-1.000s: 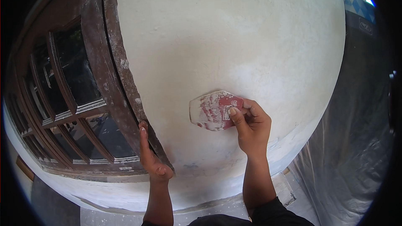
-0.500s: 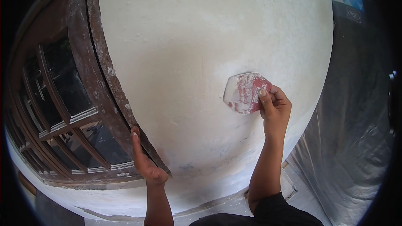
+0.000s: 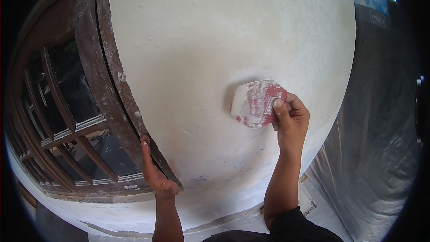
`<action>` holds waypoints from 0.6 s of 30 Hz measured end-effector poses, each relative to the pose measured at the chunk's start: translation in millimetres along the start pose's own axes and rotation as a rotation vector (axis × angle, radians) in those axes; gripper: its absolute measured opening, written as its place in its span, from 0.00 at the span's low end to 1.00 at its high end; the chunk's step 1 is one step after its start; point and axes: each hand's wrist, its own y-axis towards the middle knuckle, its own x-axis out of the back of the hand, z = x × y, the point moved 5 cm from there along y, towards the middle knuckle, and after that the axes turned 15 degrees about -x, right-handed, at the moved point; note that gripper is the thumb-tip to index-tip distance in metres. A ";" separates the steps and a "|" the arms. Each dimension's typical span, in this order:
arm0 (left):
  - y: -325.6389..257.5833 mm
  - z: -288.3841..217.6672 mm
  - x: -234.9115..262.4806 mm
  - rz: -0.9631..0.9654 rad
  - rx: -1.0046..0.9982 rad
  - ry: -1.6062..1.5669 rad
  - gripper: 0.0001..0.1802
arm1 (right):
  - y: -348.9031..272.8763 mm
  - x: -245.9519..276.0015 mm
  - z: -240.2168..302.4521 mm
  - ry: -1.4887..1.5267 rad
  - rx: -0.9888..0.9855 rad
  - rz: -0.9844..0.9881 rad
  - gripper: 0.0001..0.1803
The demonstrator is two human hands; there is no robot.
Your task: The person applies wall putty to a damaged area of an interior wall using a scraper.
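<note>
My right hand pinches a flat red putty scraper between thumb and fingers. White filler smears most of its face, and its left edge is toward the pale wall. A shadow falls on the wall left of the scraper; whether its edge touches the surface I cannot tell. My left hand rests with fingers stretched upward along the lower part of the brown wooden window frame, holding nothing.
On the left is a brown window with several glass panes and white-speckled wood. Dark plastic sheeting hangs at the right beyond the wall's edge. Pale covering lies low at the right, spotted near the wall's base.
My right hand has moved the scraper a little left and down, and its shadow on the wall is wider. My left hand keeps its place on the frame.
</note>
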 end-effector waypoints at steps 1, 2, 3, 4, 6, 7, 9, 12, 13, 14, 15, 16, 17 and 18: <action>0.5 -0.5 -2.2 -0.003 0.000 -0.004 0.58 | -4.6 -18.9 2.6 0.006 -0.001 0.064 0.12; -1.1 0.7 0.6 -0.007 0.005 0.010 0.58 | -6.2 -42.7 2.0 0.031 0.004 0.129 0.12; -1.9 1.3 1.4 -0.007 0.008 0.011 0.58 | -5.5 -60.1 4.3 0.056 -0.014 0.160 0.12; -2.2 1.4 3.3 -0.013 0.017 0.021 0.58 | 2.1 -61.4 1.8 -0.004 0.013 0.127 0.12; -0.3 1.0 2.5 -0.011 0.023 0.012 0.58 | 11.4 -44.8 -0.7 -0.043 0.032 0.023 0.12; 0.7 1.1 3.4 -0.003 0.018 0.012 0.59 | 13.7 -26.9 1.6 -0.017 0.019 -0.033 0.12; 1.6 1.0 2.5 -0.008 0.011 0.023 0.59 | 6.9 0.0 4.2 0.040 0.023 -0.123 0.12; 1.9 1.1 -2.7 0.014 0.006 0.007 0.60 | -11.2 -20.4 -0.6 0.057 0.038 -0.021 0.11; -0.7 3.2 2.8 0.000 0.011 0.020 0.60 | -18.1 -45.0 -8.6 0.060 -0.003 0.085 0.11; -1.5 2.8 3.5 -0.011 0.015 0.017 0.59 | -20.5 -58.7 -17.1 0.009 -0.001 0.102 0.11; -1.9 2.5 3.1 -0.009 0.016 0.015 0.59 | -17.0 -59.9 -24.8 -0.072 0.008 0.116 0.11; -0.8 2.0 2.5 -0.018 0.024 0.009 0.59 | -11.8 -50.8 -27.2 -0.060 0.015 0.064 0.12; 0.0 1.9 3.7 -0.028 0.029 0.011 0.59 | -6.9 -38.0 -27.4 -0.044 0.023 0.016 0.13; 0.0 1.1 5.6 -0.027 0.028 0.010 0.59 | -4.6 -18.3 -25.8 -0.015 -0.011 -0.043 0.12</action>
